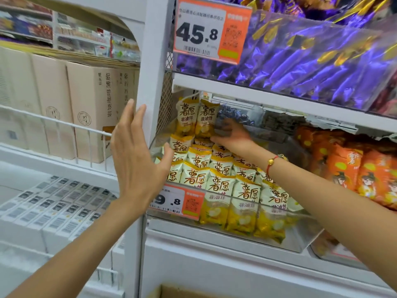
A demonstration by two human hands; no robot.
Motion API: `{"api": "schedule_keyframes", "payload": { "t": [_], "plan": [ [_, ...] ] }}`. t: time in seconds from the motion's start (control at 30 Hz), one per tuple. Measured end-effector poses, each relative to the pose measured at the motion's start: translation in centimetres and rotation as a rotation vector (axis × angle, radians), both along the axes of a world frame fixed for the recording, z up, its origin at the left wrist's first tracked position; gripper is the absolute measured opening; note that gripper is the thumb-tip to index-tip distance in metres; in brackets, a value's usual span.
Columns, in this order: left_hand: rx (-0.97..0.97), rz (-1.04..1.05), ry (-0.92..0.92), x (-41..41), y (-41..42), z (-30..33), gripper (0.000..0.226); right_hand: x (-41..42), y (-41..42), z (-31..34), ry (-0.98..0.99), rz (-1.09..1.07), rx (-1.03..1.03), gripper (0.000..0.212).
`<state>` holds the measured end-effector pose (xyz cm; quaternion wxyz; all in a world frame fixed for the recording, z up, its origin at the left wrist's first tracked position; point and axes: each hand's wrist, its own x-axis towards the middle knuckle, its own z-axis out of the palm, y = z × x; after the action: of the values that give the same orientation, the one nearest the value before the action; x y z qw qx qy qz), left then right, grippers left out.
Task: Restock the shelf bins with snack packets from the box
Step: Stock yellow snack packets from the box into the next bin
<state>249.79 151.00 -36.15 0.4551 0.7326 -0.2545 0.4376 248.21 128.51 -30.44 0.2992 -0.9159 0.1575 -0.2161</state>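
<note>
A clear plastic shelf bin [300, 239] holds several rows of yellow-and-white snack packets [221, 183]. My right hand [229, 134] reaches deep into the bin, fingers against two upright packets [197, 119] at the back; whether it grips them is unclear. My left hand [137, 155] is open with fingers spread, palm against the bin's left wall beside the white shelf post [154, 61]. A corner of the cardboard box [169, 292] shows at the bottom edge.
Purple packets [311, 61] fill the bin above, with a 45.8 price tag [202, 31]. Orange packets [354, 166] sit in the bin to the right. Beige cartons [90, 108] stand behind a wire rail on the left shelf; white boxes [53, 207] lie below.
</note>
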Motion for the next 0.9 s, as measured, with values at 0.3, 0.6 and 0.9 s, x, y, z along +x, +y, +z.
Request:
{"api": "schedule_keyframes", "payload": {
  "t": [0.3,0.6,0.9],
  "plan": [
    [0.269,-0.255,-0.189,-6.5,0.8,2.2,0.017,-18.4,4.9,-0.8,0.004,0.355,-0.188,0.012],
    [1.262,-0.474,0.232,-15.9,-1.6,-9.3,0.019,-27.4,1.5,-16.0,0.928,0.409,-0.254,0.024],
    [1.264,-0.465,0.781,-20.2,-1.5,-24.2,0.034,-33.1,3.1,-34.5,1.061,0.21,0.239,0.023]
  ]
}}
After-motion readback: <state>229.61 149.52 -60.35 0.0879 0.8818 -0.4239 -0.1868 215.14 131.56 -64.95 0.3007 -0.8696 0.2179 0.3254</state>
